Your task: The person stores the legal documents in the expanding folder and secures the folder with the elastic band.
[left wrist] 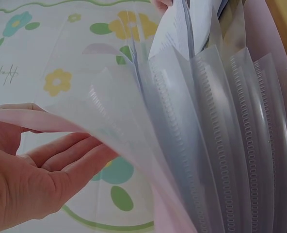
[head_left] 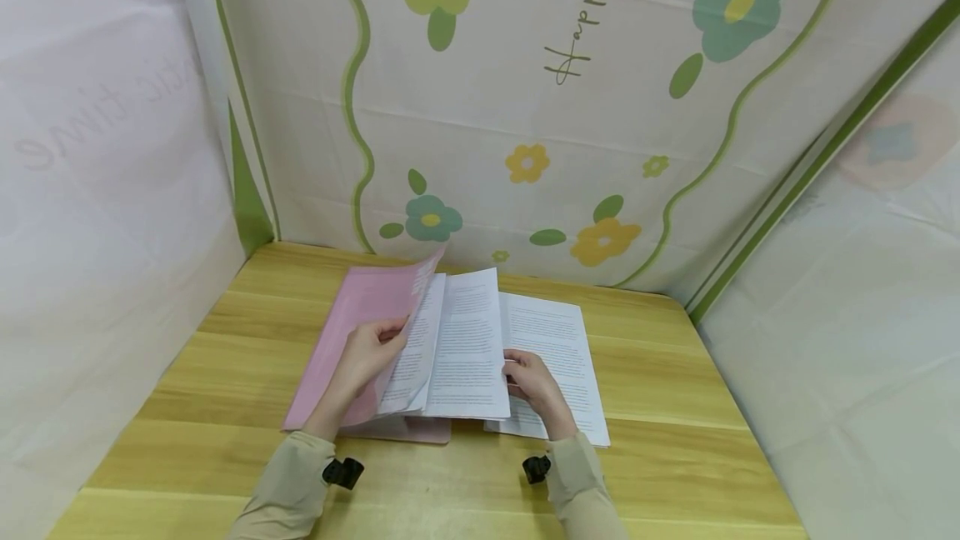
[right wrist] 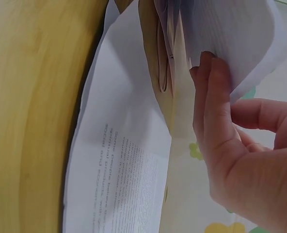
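Observation:
A pink display book (head_left: pixel 367 307) with clear plastic pockets (left wrist: pixel 211 131) lies spread on the table. My left hand (head_left: pixel 369 352) pinches its raised pink cover (left wrist: pixel 134 150), thumb on one side and fingers on the other. Printed sheets (head_left: pixel 468 348) stand partly lifted in the middle of the book. At their right edge, my right hand (head_left: pixel 534 382) pinches the paper between thumb and fingers, seen closer in the right wrist view, where the lifted sheet (right wrist: pixel 240 39) bends. Beneath that hand lies a loose printed stack (head_left: pixel 577 365).
Wood-grain table (head_left: pixel 675 407) extends to both sides of the papers. Flower-printed fabric (head_left: pixel 480 107) rises behind the table's back edge, and pale fabric walls (head_left: pixel 97 232) stand at left and right.

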{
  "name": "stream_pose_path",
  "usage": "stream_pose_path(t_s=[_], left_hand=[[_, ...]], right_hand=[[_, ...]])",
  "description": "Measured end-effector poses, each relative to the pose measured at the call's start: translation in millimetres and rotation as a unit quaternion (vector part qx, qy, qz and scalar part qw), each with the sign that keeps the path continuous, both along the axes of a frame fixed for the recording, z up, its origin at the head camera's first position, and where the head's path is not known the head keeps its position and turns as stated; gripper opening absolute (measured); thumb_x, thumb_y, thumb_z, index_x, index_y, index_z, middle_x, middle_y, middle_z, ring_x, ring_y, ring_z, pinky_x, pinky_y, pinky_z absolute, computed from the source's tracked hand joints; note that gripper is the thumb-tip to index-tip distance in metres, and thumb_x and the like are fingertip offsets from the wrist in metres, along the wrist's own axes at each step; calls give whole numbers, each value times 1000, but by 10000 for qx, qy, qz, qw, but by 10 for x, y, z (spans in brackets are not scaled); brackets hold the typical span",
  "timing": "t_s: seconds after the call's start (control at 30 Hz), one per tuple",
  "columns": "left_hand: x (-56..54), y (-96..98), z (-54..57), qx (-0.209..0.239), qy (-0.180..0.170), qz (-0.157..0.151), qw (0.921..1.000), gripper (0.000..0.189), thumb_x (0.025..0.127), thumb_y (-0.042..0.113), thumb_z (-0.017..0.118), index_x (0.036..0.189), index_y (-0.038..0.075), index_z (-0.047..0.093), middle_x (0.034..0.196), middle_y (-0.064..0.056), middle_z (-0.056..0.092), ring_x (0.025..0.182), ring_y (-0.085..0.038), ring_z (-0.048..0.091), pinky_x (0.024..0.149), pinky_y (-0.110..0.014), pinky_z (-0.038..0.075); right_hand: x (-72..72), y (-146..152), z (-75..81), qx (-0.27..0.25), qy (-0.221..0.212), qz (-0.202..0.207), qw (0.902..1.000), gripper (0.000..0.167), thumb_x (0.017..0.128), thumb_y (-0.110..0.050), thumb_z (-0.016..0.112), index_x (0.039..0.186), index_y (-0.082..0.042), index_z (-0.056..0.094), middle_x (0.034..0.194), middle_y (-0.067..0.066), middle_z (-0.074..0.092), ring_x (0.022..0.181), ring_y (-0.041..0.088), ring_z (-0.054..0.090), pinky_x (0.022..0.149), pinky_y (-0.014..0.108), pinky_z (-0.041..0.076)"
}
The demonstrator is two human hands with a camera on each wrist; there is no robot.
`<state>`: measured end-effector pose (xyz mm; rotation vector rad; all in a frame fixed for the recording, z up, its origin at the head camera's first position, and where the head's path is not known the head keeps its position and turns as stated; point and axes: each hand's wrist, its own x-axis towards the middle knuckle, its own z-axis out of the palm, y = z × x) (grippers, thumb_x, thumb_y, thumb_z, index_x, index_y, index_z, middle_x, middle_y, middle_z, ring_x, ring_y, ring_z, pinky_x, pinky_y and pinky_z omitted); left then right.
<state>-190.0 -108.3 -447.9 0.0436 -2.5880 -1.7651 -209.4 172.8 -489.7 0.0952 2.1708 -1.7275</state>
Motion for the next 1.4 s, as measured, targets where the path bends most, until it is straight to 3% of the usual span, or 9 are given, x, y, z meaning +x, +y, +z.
stream_pose_path(t_s=[0.37,0.77,1.4], left_hand=[[-4,8,18,-55,22,38,10000,41,93,14,60,130,-2,62,123,-21,69,112,-30,67,93,-39,56],[-14,14,25,-77,59,38,9999,41,92,14,61,130,-2,63,123,-21,70,112,-30,68,93,-40,56],[22,7,13,-57,99,20,9999,40,91,11,61,128,-4,63,121,-23,70,111,-33,68,92,-40,57]], right_hand=[[-27,-19,-27,20,-4,-68,10000,42,95,-6,52,136,3,56,122,21,67,89,15,71,82,37,60],[-29,-67,-24,52,70,-62,9999,42,94,-4,57,136,6,55,119,22,67,86,13,69,78,32,60],[-9,-140,-52,-99,-66,-101,9999,45,92,-6,65,135,0,54,116,18,69,79,11,69,71,28,60]])
